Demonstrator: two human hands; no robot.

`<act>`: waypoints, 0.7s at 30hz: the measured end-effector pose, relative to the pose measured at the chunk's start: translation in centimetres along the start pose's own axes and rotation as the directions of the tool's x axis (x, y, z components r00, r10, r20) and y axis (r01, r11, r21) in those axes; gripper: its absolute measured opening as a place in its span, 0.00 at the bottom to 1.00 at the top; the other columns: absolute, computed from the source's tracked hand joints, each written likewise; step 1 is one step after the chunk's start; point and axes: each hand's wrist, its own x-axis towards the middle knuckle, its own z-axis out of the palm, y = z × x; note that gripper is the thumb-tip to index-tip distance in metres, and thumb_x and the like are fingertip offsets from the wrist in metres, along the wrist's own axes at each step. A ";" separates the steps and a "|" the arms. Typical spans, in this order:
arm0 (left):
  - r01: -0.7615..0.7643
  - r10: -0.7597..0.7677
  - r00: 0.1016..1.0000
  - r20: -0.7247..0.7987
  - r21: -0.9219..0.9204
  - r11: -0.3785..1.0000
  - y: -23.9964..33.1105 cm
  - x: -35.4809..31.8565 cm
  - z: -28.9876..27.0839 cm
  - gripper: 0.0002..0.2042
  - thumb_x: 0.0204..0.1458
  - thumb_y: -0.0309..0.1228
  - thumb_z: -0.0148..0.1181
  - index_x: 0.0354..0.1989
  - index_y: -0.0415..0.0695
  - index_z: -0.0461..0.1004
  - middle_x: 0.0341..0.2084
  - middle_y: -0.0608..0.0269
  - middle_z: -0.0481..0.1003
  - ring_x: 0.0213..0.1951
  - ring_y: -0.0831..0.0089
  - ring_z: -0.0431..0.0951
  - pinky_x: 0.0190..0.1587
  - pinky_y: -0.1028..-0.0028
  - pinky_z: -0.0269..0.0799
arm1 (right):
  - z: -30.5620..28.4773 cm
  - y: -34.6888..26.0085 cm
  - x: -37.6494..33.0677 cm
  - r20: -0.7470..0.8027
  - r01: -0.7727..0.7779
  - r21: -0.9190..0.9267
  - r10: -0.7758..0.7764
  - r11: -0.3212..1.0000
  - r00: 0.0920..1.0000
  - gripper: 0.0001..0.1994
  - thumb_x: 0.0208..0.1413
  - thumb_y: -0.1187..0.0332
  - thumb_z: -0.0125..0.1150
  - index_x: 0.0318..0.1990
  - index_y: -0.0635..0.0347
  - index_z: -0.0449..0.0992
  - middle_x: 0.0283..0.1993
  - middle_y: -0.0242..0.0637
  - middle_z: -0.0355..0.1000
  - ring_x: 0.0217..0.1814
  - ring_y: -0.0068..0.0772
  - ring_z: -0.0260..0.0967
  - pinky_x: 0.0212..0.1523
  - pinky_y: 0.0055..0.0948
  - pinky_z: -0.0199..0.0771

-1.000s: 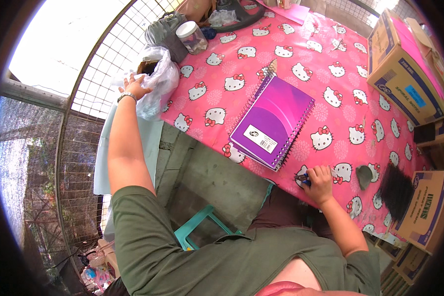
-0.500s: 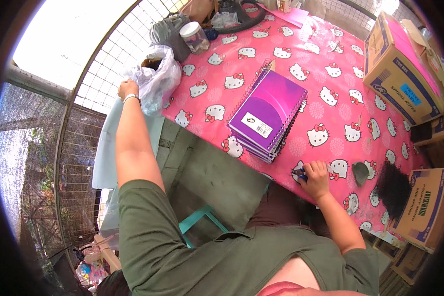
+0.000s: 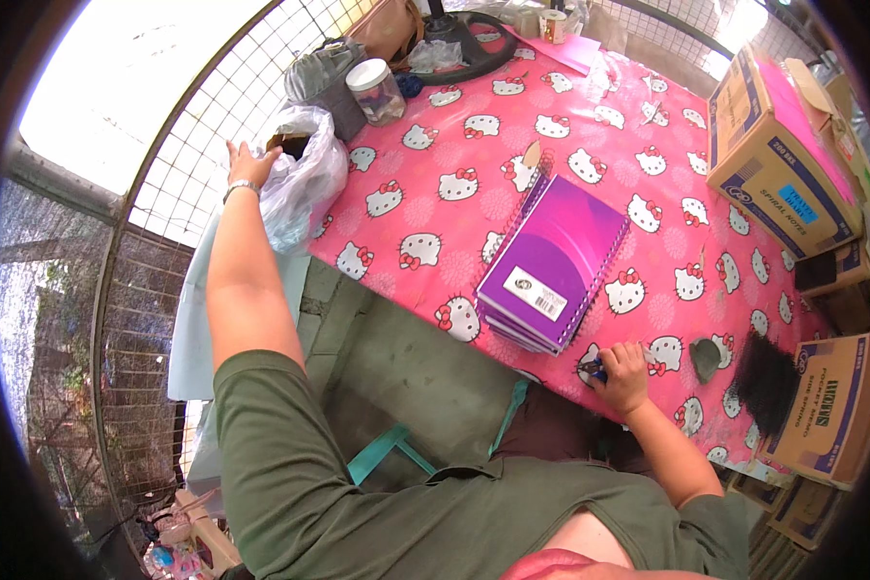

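Observation:
My left hand (image 3: 248,166) reaches to the far left with its fingers spread, next to the opening of a white plastic bag (image 3: 311,184). Something dark and brown shows inside the bag's mouth. My right hand (image 3: 624,377) rests by the table's near edge, its fingers wrapped round a small blue-and-black tool (image 3: 600,371) that looks like pliers, mostly hidden by the hand. Between my hands lies a stack of purple spiral notebooks (image 3: 563,246) with a white label on the top cover; neither hand touches it.
A pink patterned cloth covers the table (image 3: 420,249). Cardboard boxes (image 3: 778,174) stand at the right, near a dark mesh patch (image 3: 771,382) and a grey-green piece (image 3: 705,360). A lidded clear jar (image 3: 377,94) and a grey bag (image 3: 327,82) stand at the far left.
My left hand has gone from closed fingers at the plastic bag's edge to spread fingers by its opening. The notebook stack sits a little further right and nearer. My right hand keeps its grip.

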 end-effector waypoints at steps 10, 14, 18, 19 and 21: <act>-0.014 0.001 0.999 0.041 0.303 0.953 0.8 -5.3 -1.3 0.37 0.51 0.61 0.55 0.66 0.50 0.66 0.67 0.56 0.64 0.68 0.54 0.59 0.71 0.58 0.50 | 0.9 0.1 -0.3 0.014 -0.020 0.015 0.020 1.000 1.000 0.23 0.29 0.65 0.73 0.37 0.54 0.71 0.35 0.39 0.64 0.40 0.46 0.64 0.45 0.46 0.64; 0.026 -0.059 0.994 0.094 0.324 0.946 -5.4 -2.0 0.4 0.34 0.51 0.59 0.56 0.61 0.49 0.72 0.61 0.55 0.70 0.65 0.57 0.66 0.68 0.60 0.59 | 1.2 -0.5 0.6 0.009 0.014 0.053 -0.015 0.999 1.000 0.21 0.30 0.66 0.72 0.36 0.55 0.71 0.35 0.40 0.65 0.40 0.47 0.64 0.45 0.47 0.64; 0.024 -0.069 0.970 0.234 0.189 0.982 -9.0 1.4 2.7 0.29 0.51 0.56 0.56 0.52 0.46 0.78 0.54 0.48 0.76 0.59 0.55 0.73 0.62 0.65 0.67 | 1.3 -0.4 1.0 -0.005 0.036 0.070 -0.036 0.997 0.999 0.20 0.31 0.67 0.70 0.36 0.55 0.71 0.34 0.40 0.64 0.39 0.48 0.63 0.45 0.47 0.64; -0.040 -0.012 0.964 0.266 0.190 0.981 -7.0 1.3 4.2 0.27 0.52 0.54 0.55 0.52 0.46 0.78 0.53 0.48 0.76 0.58 0.55 0.73 0.61 0.65 0.67 | 0.9 -0.2 0.8 -0.009 0.027 0.040 -0.027 0.999 1.000 0.20 0.31 0.67 0.70 0.36 0.55 0.71 0.34 0.39 0.64 0.39 0.47 0.63 0.45 0.47 0.64; -0.144 0.075 0.948 0.310 0.206 0.968 -4.6 0.7 5.9 0.25 0.54 0.50 0.54 0.53 0.46 0.77 0.52 0.49 0.77 0.57 0.54 0.74 0.60 0.64 0.69 | 0.6 -0.2 0.4 0.003 -0.009 0.001 0.009 1.000 1.000 0.19 0.31 0.67 0.69 0.36 0.55 0.71 0.33 0.39 0.64 0.38 0.47 0.63 0.44 0.46 0.64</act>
